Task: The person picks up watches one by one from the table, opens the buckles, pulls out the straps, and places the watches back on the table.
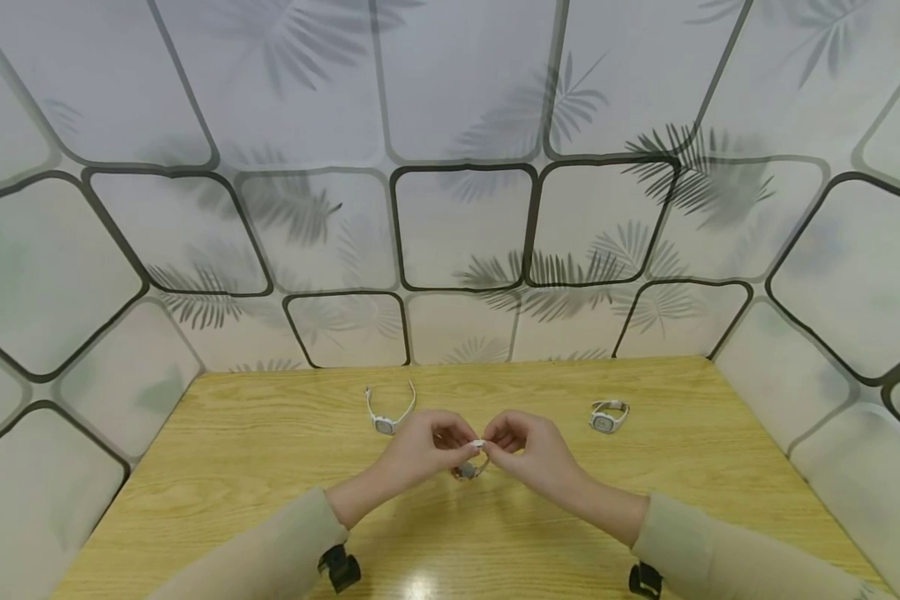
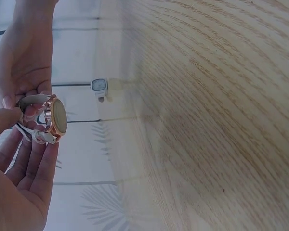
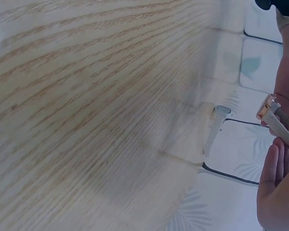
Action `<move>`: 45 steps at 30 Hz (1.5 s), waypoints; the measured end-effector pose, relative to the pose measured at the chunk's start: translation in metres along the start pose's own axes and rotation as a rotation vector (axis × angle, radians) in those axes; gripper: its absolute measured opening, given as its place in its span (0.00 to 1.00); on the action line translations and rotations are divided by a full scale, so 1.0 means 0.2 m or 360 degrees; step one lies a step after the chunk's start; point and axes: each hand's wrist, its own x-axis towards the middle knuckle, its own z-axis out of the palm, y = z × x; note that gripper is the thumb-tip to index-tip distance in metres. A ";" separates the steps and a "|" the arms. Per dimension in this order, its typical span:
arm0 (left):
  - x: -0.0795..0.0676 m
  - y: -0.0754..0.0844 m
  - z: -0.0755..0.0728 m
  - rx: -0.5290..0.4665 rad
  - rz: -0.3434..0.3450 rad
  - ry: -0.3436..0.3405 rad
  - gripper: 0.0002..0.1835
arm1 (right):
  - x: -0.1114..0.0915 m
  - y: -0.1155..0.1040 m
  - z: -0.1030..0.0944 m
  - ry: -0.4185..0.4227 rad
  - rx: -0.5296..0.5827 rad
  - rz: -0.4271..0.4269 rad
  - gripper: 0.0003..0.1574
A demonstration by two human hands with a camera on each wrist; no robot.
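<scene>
Both hands meet over the middle of the table, around a wristwatch [image 1: 467, 472] with a rose-gold case and a white strap. The left hand [image 1: 423, 446] pinches one part of the strap between thumb and fingers. From the other side, the right hand [image 1: 536, 454] pinches the strap close to the left fingertips. In the left wrist view the strap curves into a loop, with the round watch case [image 2: 59, 117] facing away from the fingers. Held above the tabletop, the watch hangs case down. The fingers partly hide the strap ends where they come together.
On the wooden table [image 1: 270, 467], a white square-faced watch [image 1: 384, 425] lies left of the hands with its strap spread open. Another white watch [image 1: 603, 422] sits at the right, its strap looped. A patterned curtain [image 1: 461, 225] encloses the back and sides.
</scene>
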 end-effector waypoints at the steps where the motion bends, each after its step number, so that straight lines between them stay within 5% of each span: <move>1: 0.00 0.00 0.00 0.0004 -0.0001 0.0002 0.04 | 0.00 0.00 0.00 -0.0007 -0.0005 -0.0007 0.04; 17: 0.00 0.00 -0.01 0.0014 -0.0005 0.0008 0.03 | 0.01 -0.02 -0.01 0.0025 -0.0118 -0.0115 0.02; 32: 0.02 0.02 -0.01 0.0003 -0.0034 0.0033 0.04 | 0.01 0.00 0.00 0.0111 0.0072 -0.0138 0.03; 45: 0.01 0.02 -0.01 0.0029 -0.0031 0.0076 0.05 | 0.02 0.00 -0.01 0.0070 -0.0049 -0.0159 0.04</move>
